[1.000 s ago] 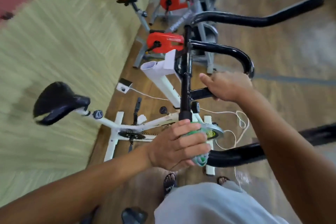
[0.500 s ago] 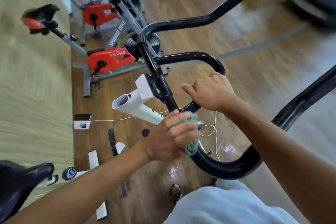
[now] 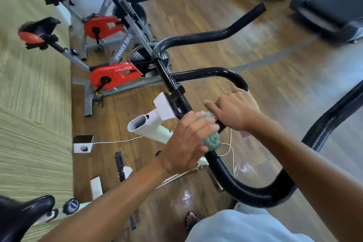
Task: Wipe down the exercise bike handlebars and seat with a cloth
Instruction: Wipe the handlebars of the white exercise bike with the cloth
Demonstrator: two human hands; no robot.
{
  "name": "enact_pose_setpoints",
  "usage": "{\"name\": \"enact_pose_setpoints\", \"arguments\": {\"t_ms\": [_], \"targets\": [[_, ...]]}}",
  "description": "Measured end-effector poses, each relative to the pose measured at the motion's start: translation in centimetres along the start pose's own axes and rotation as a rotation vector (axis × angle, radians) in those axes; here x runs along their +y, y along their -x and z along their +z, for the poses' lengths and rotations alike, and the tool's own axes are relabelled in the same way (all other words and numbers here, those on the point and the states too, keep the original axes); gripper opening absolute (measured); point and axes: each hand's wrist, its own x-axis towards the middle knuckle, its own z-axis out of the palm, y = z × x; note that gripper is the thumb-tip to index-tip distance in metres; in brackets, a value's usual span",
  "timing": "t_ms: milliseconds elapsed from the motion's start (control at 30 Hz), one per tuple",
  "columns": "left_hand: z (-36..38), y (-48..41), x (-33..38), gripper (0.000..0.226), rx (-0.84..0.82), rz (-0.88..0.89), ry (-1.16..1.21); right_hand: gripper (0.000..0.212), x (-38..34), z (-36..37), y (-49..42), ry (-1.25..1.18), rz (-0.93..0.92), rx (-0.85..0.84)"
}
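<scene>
Left hand shifted further up the black handlebars, fingers wrapping green cloth round bar, right hand gripping crossbar, neighbouring bike lettered "SPINNER BIKE", "CALLIVEN"

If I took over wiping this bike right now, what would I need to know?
Left hand: wraps the green cloth around the black handlebar, near the middle clamp.
Right hand: fingers curled on the handlebar's inner loop just beyond the cloth, steadying it.
Seat: black, at the lower left, nothing touching it.
Done: wiping is under way at the centre of the bar; I cannot tell which parts are already clean.
Left: the long outer bar ends, the curved loops, then the seat.
</scene>
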Motion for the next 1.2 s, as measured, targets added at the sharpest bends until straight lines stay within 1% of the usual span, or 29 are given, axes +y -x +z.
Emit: {"name": "enact_pose_setpoints", "arguments": {"t_ms": [67, 167, 200, 367, 467, 567, 633, 667, 700, 767, 833, 900, 967, 1000, 1067, 1100, 1133, 1200], "targets": [[-0.3, -0.1, 0.4, 0.049, -0.006, -0.04, 0.015, 0.07, -0.1, 0.0, 0.1, -0.008, 0.001, 0.004], [-0.6, 0.1, 1.4, 0.05, -0.068, -0.016, 0.004, 0.069, -0.3, -0.4, 0.3, -0.018, 0.012, -0.009], [-0.8, -0.1, 1.4, 0.052, -0.088, -0.035, 0.013, 0.068, -0.3, -0.5, 0.3, -0.019, 0.015, -0.02], [-2.1, -1.3, 2.3, 0.061, -0.17, -0.23, 0.018, 0.064, -0.2, -0.5, 0.3, -0.018, -0.004, -0.019], [-2.3, -1.8, 3.6, 0.052, -0.152, -0.375, 0.101, 0.064, -0.2, -0.4, 0.5, -0.019, 0.0, -0.037], [-2.4, -2.6, 4.3, 0.058, -0.124, -0.451, 0.106, 0.066, -0.2, -0.3, 0.4, -0.101, 0.045, 0.047], [-2.3, -3.1, 4.8, 0.066, -0.127, -0.498, 0.091, 0.057, 0.0, -0.5, 0.1, -0.246, 0.089, 0.084], [-2.3, -3.4, 5.0, 0.068, -0.138, -0.52, 0.084, 0.053, 0.2, -0.6, 0.0, -0.382, 0.128, 0.095], [-2.1, -3.6, 5.1, 0.068, -0.146, -0.534, 0.07, 0.049, 0.4, -0.7, -0.2, -0.572, 0.166, 0.092], [-1.7, -3.8, 5.4, 0.058, -0.122, -0.54, 0.019, 0.041, 0.7, -1.1, -0.5, -1.029, 0.199, 0.121], [-1.5, -4.2, 5.9, 0.046, -0.004, -0.604, 0.032, 0.03, 1.2, -1.8, -0.5, -1.346, 0.215, 0.162], [-2.0, -5.3, 6.6, 0.039, 0.189, -0.768, 0.177, 0.025, 1.3, -2.7, 0.0, -1.546, 0.241, 0.141], [-2.7, -7.1, 7.0, 0.037, 0.387, -0.941, 0.438, 0.03, 1.1, -3.3, 0.6, -1.732, 0.222, 0.07], [-3.0, -8.1, 7.0, 0.034, 0.496, -1.013, 0.619, 0.037, 0.8, -3.4, 1.0, -1.834, 0.21, 0.035], [-3.6, -10.1, 7.0, 0.029, 0.689, -1.147, 1.091, 0.051, 0.1, -3.7, 1.8, -1.995, 0.152, -0.037], [-3.9, -11.1, 7.3, 0.03, 0.726, -1.197, 1.286, 0.056, -0.3, -3.9, 2.1, -2.058, 0.091, -0.079], [-4.1, -12.0, 7.4, 0.031, 0.718, -1.226, 1.413, 0.06, -0.7, -4.0, 2.4, -2.131, 0.031, -0.121], [-4.2, -13.6, 7.7, 0.032, 0.668, -1.229, 1.527, 0.066, -1.2, -4.1, 2.6, -2.28, 0.0, -0.128]]}}
